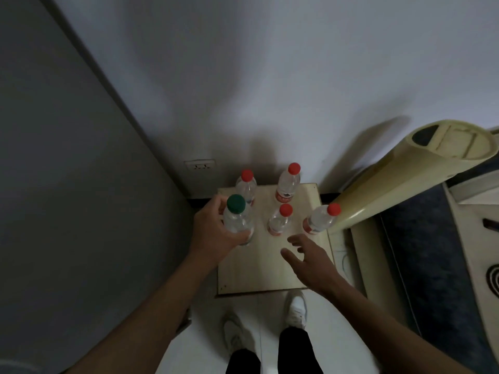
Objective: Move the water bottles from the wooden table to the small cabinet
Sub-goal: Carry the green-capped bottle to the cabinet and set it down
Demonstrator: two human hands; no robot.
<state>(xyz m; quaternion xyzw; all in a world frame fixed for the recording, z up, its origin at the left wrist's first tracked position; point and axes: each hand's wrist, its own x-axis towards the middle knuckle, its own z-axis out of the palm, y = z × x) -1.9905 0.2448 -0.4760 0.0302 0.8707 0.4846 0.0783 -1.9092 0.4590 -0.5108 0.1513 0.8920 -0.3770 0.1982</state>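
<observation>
A small light-wood cabinet (253, 268) stands against the wall below me. Several clear water bottles with red caps stand on its top: one at the back left (246, 184), one at the back middle (288, 182), one in the middle (279, 221) and one at the right edge (321, 218). My left hand (213, 230) is wrapped around a clear bottle with a green cap (237, 220) at the cabinet's left edge, its base at or just above the top. My right hand (310, 260) hovers over the front right of the top, fingers spread, holding nothing.
A cream bed frame post (405, 171) leans close to the cabinet's right side, with a dark blue mattress (421, 255) beyond it. A grey wall (67, 184) closes the left. A wall socket (199, 165) sits behind. My white shoes (297, 309) stand on the white floor in front.
</observation>
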